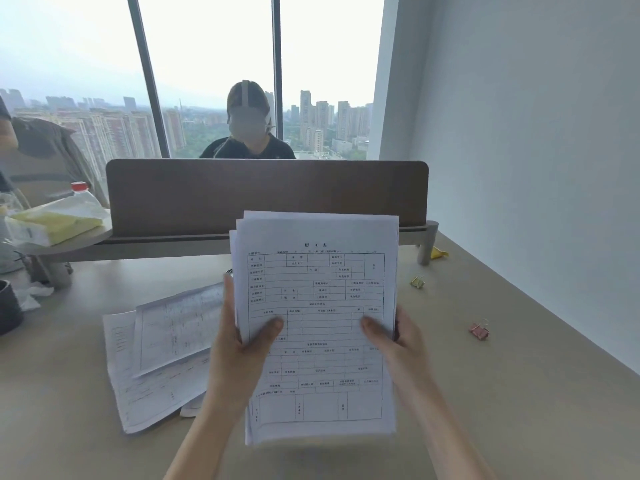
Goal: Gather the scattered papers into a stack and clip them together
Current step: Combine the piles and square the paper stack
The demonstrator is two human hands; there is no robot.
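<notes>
while both hands grip it, paper stack upright, long axis vertical

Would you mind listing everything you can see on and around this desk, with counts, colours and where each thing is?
held stack of papers: several sheets, white printed forms, upright between both hands, edges uneven
loose papers: at least three, white, flat on desk left of the stack, overlapping
yellow binder clip: one, on desk to the right
pink binder clip: one, on desk, nearer right
yellow scrap: one, by the divider's right leg
divider: one, brown, across back of desk
desk: one, beige
tissue pack: one, yellow-white, far left
bottle: one, red cap, behind tissue pack
dark cup: one, left edge
person opposite: one, dark top
left hand: gripping stack's left edge
right hand: gripping stack's right edge
</notes>
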